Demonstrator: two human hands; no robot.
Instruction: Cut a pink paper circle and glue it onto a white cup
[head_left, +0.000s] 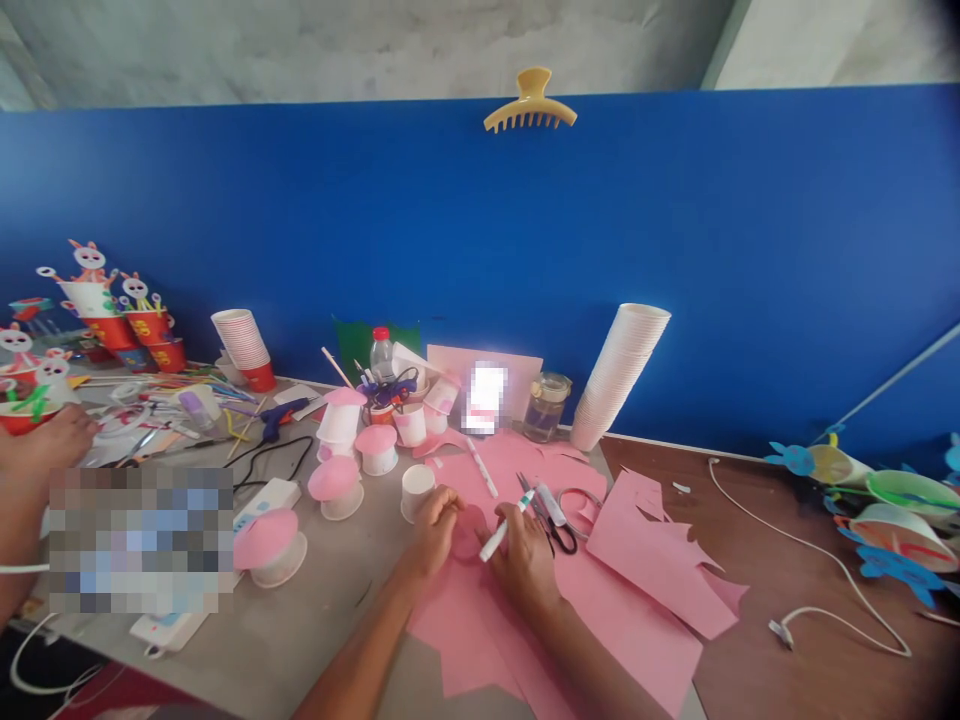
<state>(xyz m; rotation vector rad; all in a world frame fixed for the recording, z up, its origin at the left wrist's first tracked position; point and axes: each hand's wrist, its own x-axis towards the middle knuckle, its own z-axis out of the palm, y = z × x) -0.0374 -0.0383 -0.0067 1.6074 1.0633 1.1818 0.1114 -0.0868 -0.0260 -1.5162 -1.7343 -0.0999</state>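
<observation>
Between my hands is a round pink paper disc point(470, 532), its left edge pinched in the fingers of my left hand point(435, 530). A white marker point(504, 528) with a green band lies slanted in my right hand point(527, 565), whose fingers are closed around it beside the disc. Both hands are over large pink paper sheets point(600, 620). A plain white paper cup point(417, 488) stands just beyond my left hand. Black-handled scissors point(559, 538) and a white tube point(551, 505) lie past my right hand. Another white marker point(481, 468) rests farther back on the paper.
Cups with pink paper tops point(270, 540) stand at left, near a power strip point(274, 500) and blue glue gun point(281, 418). A tall cup stack point(621, 375), jar point(547, 408) and blurred bright screen point(484, 395) are behind. Another person's hand point(64, 440) is at far left.
</observation>
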